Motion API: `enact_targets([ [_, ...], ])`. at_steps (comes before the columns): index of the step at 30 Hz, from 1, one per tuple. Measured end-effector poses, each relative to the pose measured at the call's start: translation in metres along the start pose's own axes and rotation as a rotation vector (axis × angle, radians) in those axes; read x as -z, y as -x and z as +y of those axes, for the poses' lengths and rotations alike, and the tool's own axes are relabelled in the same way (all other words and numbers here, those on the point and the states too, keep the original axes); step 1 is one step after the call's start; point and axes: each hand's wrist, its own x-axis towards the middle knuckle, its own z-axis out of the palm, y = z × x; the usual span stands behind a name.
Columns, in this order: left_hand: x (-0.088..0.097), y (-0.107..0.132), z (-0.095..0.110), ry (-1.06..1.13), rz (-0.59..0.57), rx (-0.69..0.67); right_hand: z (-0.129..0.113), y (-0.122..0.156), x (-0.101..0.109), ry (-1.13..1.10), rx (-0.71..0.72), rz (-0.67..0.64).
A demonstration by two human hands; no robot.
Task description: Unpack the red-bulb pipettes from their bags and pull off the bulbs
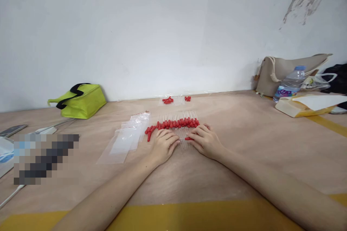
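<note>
Between the fingertips of my left hand (164,146) is a thin clear tube (182,139), its end facing right. My right hand (207,140) is closed on a small red rubber bulb (188,138) that meets or nearly meets the tube's end; I cannot tell how far it is on. Loose clear tubes (184,147) lie under and between both hands. Just beyond sits a row of droppers with red bulbs (177,123), their clear stems pointing to the wall. Several loose red bulbs (149,136) lie left of the row, near my left hand.
Clear zip bags (121,142) lie overlapped at left. More red bulbs (168,100) rest on plastic by the wall. A lime-green bag (85,101) stands back left, a phone (13,130) farther left. At right are a beige bag (268,79), a water bottle (291,83) and an opened paper packet (295,106).
</note>
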Motion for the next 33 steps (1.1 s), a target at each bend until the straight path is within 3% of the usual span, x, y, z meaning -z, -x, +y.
enact_targets([
  [33,0.0065,0.0057,0.0051,0.012,-0.052,-0.038,-0.0028,0.0088,0.0058,-0.021,0.077,-0.064],
])
